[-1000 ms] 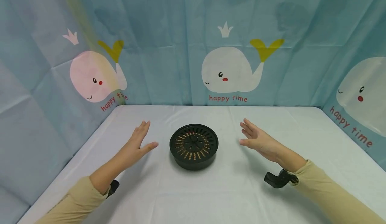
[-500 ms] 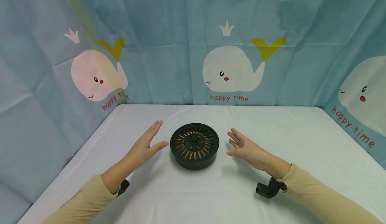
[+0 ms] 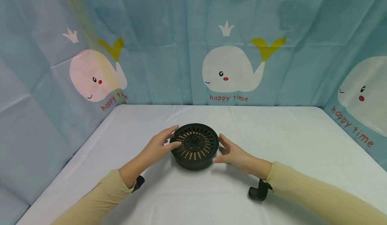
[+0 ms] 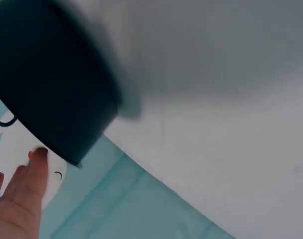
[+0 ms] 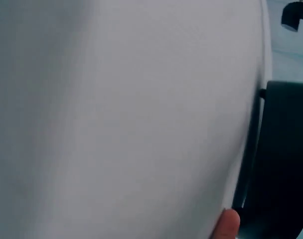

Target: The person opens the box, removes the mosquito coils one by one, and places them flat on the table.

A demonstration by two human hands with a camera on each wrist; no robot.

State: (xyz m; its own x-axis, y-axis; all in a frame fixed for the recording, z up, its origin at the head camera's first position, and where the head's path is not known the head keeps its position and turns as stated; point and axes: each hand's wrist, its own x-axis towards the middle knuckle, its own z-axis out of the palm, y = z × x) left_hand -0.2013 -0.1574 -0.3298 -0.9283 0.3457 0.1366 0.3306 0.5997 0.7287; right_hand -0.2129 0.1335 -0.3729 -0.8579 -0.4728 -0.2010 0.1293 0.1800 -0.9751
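A round black container with a slotted lid stands on the white table; something light brown shows through the slots. My left hand is at its left rim, fingers spread and thumb overlapping the lid's edge in the head view. In the left wrist view, my fingers lie alongside the rim, and a small wire ring sticks up from the lid. My right hand is at the container's right side, fingers behind and thumb in front. One fingertip shows close to its base in the right wrist view.
The white cloth-covered table reaches back to a blue curtain printed with whales. Another curtain panel runs along the left edge. Black wrist cameras hang below both sleeves.
Both hands have moved inward from either side to the container, their fingers bending slightly. The container has stayed in place.
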